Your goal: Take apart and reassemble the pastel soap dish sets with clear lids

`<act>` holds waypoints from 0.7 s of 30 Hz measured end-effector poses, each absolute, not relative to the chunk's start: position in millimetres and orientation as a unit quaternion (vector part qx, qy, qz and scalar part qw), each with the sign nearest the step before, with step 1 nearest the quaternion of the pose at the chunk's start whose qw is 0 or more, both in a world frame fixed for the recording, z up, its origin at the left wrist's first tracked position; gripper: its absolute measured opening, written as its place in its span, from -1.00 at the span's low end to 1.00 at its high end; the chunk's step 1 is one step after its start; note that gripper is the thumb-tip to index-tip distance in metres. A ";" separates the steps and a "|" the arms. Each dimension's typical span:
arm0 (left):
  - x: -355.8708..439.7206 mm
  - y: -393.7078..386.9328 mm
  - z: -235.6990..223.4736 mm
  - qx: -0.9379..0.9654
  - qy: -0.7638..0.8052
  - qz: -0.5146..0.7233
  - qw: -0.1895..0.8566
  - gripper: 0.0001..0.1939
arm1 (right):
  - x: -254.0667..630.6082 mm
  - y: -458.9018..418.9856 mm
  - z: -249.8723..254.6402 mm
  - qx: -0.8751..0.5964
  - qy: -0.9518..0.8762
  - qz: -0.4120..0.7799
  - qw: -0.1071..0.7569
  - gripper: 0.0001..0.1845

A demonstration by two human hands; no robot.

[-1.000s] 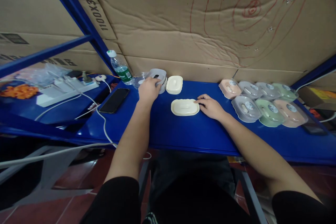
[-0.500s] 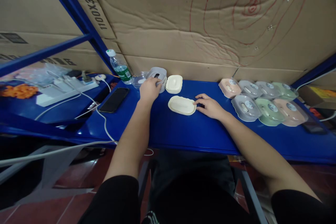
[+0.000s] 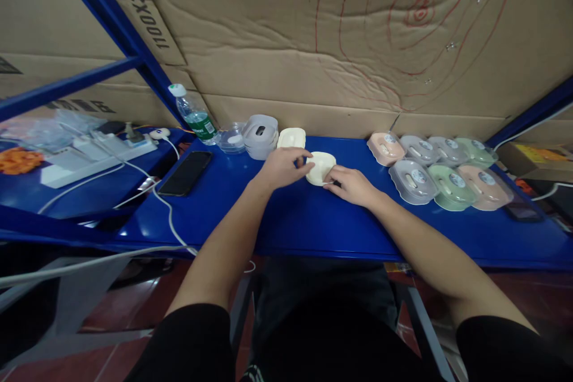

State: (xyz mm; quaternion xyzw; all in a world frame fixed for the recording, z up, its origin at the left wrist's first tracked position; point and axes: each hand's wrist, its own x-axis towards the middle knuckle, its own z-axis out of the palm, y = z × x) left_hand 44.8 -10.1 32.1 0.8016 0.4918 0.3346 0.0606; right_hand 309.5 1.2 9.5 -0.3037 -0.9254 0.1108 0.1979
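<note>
A cream dish [image 3: 321, 168], shallow and rounded, is in front of me on the blue table. My right hand [image 3: 351, 184] grips its near right edge between thumb and fingers. At its left side is my left hand [image 3: 286, 167], fingers curled and fingertips close together by the rim; anything small between them is hidden. A second cream dish [image 3: 292, 138] sits just behind my left hand, which covers its front. Left of that is a stack of translucent grey containers [image 3: 260, 134] with a dark slot on top, beside clear plastic lids [image 3: 231, 138].
Several lidded boxes in peach, grey and green [image 3: 414, 182] fill the table's right side. At left are a water bottle [image 3: 197, 119], a black phone [image 3: 185, 173], a power strip [image 3: 98, 158] and a loose white cable [image 3: 168, 206]. Cardboard [image 3: 268, 71] walls off the back.
My left hand has left the grey stack and moved right to the cream dish. The dish now looks turned and tilted in my right hand, which has closed on its edge.
</note>
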 end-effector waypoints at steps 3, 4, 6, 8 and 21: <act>62.8 -13.5 22.5 0.841 0.462 0.269 0.085 -0.73 | 307.8 -2.9 13.4 -0.355 -0.908 0.069 0.212 -0.84; 66.5 -13.4 19.8 0.844 0.462 0.259 0.081 -0.72 | 307.4 -3.4 13.9 -0.365 -0.902 0.061 0.221 -0.81; 70.7 -12.0 16.5 0.842 0.472 0.252 0.071 -0.72 | 306.4 -3.0 13.6 -0.377 -0.892 0.054 0.243 -0.76; 71.9 -10.2 16.2 0.832 0.490 0.253 0.065 -0.74 | 305.2 -2.0 12.3 -0.379 -0.883 0.058 0.271 -0.71; 36.8 6.5 24.7 0.674 0.688 0.267 0.026 -0.75 | 317.8 18.9 12.2 -0.426 -0.850 0.019 0.310 -0.32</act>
